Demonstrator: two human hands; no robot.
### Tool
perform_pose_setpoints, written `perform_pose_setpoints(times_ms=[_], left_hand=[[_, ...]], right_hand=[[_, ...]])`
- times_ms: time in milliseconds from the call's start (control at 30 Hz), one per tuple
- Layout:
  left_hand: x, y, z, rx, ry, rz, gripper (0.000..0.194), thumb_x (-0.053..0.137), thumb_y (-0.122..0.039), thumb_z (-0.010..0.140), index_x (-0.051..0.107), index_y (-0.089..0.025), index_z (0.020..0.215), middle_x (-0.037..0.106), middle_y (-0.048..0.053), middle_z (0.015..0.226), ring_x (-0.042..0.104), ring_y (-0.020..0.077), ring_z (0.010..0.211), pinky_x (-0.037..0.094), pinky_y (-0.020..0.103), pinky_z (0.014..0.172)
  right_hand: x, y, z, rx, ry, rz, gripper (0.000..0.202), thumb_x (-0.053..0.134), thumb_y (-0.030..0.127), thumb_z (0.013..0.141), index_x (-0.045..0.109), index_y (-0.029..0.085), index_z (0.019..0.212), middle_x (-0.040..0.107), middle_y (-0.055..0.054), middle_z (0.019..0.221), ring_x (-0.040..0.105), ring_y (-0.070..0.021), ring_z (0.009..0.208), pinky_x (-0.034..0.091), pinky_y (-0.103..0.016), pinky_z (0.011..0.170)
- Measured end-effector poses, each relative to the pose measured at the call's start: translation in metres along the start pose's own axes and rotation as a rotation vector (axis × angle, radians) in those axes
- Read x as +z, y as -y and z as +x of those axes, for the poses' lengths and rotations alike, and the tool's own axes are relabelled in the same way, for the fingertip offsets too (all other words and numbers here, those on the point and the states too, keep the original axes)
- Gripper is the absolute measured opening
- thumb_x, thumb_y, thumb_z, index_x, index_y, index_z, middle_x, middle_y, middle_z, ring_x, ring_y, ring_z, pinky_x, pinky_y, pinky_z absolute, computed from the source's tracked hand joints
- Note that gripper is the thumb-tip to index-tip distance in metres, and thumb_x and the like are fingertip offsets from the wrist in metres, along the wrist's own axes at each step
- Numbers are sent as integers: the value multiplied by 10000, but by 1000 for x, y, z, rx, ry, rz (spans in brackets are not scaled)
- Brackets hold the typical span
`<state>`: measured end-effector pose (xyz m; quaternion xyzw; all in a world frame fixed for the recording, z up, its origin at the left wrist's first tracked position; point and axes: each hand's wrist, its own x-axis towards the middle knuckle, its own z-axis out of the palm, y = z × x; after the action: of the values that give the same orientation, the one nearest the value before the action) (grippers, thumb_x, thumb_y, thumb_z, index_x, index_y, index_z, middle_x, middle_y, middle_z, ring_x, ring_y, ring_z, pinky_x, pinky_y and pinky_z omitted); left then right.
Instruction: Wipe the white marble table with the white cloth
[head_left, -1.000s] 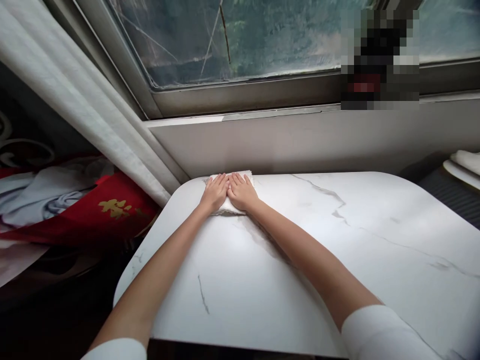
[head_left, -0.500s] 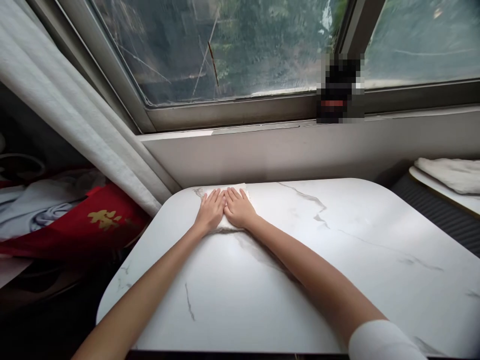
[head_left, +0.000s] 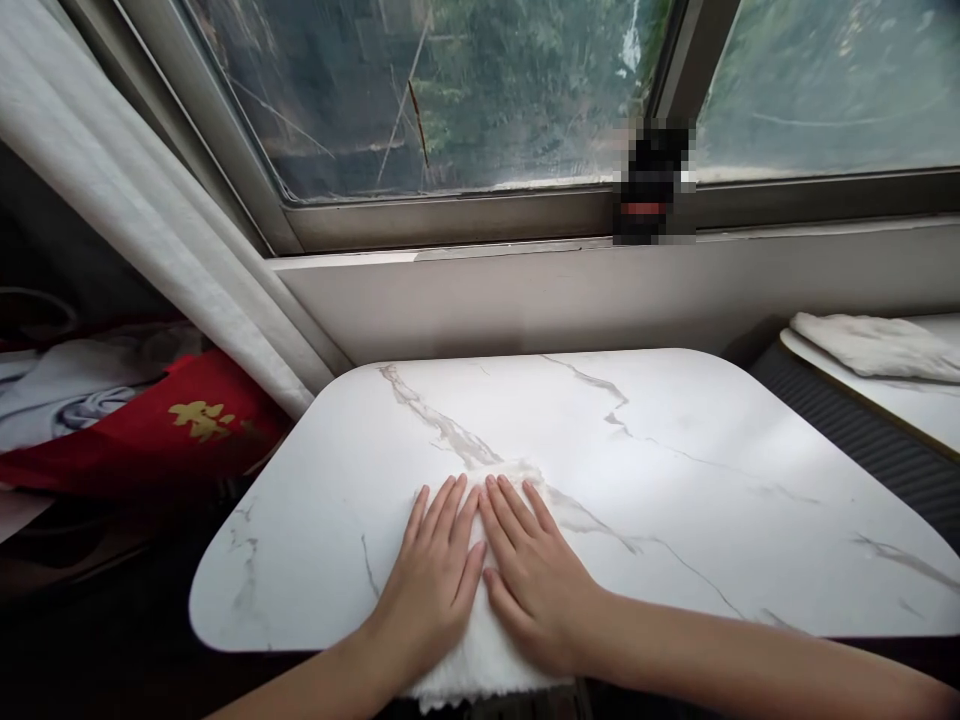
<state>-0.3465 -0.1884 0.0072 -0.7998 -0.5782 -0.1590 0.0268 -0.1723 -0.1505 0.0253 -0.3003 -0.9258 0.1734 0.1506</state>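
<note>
A white cloth (head_left: 487, 655) lies on the white marble-patterned table (head_left: 300, 520) at its near edge, and its fringed end hangs over that edge. My left hand (head_left: 431, 575) rests flat on the cloth's left part, palm down with fingers stretched out. Beside it, my right hand (head_left: 536, 575) is also spread flat on the cloth, the two hands nearly touching at the index fingers and thumbs. Part of the cloth is hidden under both palms.
Behind the table are a low wall and a window (head_left: 450, 100). A pale curtain (head_left: 150, 200) hangs at the left above a red bag (head_left: 150, 430) with clothes. Another white cloth (head_left: 877, 345) lies on a surface at the right.
Both hands and the cloth have moved from the table's far edge to its near edge. The camera view has shifted slightly.
</note>
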Motion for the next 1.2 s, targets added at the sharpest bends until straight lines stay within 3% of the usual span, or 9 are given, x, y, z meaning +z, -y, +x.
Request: perform_pose_setpoints(times_ms=[133,233,400,533,633,767,900,1033,1200], left_hand=[[12,19,39,-68,52,20,529,230,-280,946,312,-152,1453,362,91,1472,277,235,1381,189,494,1145],[23,43,91,-133,54,46,521,230,-257,940,363,-107,1421,368,118,1467,286,241,1377,170,483,1146],[43,80,177,-137,27,51,496,258,-246,934,378,-154,1407,378,107,1465,307,232,1368,175,471,1135],[53,94,222,-131,35,67,487,273,-241,930,400,-129,1387,386,119,1459,322,230,1358,169,451,1134],[56,96,238,-146,34,82,484,274,-242,937,403,-107,1383,395,122,1454,320,230,1358,156,440,1137],[55,90,236,-169,27,91,490,263,-247,946,383,-107,1400,375,116,1467,298,235,1369,146,445,1138],[51,70,215,-170,40,85,494,254,-247,949,377,-99,1404,358,118,1475,292,233,1373,152,443,1141],[46,29,178,-131,35,73,496,264,-245,946,381,-91,1403,359,127,1473,294,239,1372,145,451,1149],[34,-42,110,-78,62,43,516,240,-268,959,335,-67,1424,315,134,1493,250,259,1388,148,483,1150]], right_hand=[[-2,-24,41,124,25,-13,604,288,326,939,222,41,1467,179,-133,1527,91,-227,1423,96,-458,1169],[-6,-59,88,162,-35,-79,580,251,294,939,272,13,1446,244,-147,1516,164,-219,1415,93,-434,1162],[-14,-119,152,208,-88,-205,569,290,268,918,314,25,1432,298,-142,1504,220,-211,1400,112,-407,1145],[-22,-151,178,261,-120,-245,557,284,256,920,326,31,1428,308,-136,1502,230,-198,1395,118,-389,1138],[-26,-162,186,272,-137,-259,550,284,243,920,328,30,1426,318,-131,1499,244,-195,1390,125,-381,1134],[-27,-160,181,261,-152,-266,546,292,235,920,332,32,1425,330,-127,1494,241,-197,1391,129,-386,1135],[-26,-147,155,248,-151,-290,538,285,231,924,347,27,1418,342,-136,1486,254,-211,1387,141,-399,1135],[-24,-128,104,222,-135,-326,540,270,244,933,341,23,1421,318,-147,1492,245,-232,1391,154,-427,1139],[-25,-90,10,132,-121,-391,544,247,245,950,273,38,1452,287,-143,1502,193,-224,1408,179,-450,1149]])
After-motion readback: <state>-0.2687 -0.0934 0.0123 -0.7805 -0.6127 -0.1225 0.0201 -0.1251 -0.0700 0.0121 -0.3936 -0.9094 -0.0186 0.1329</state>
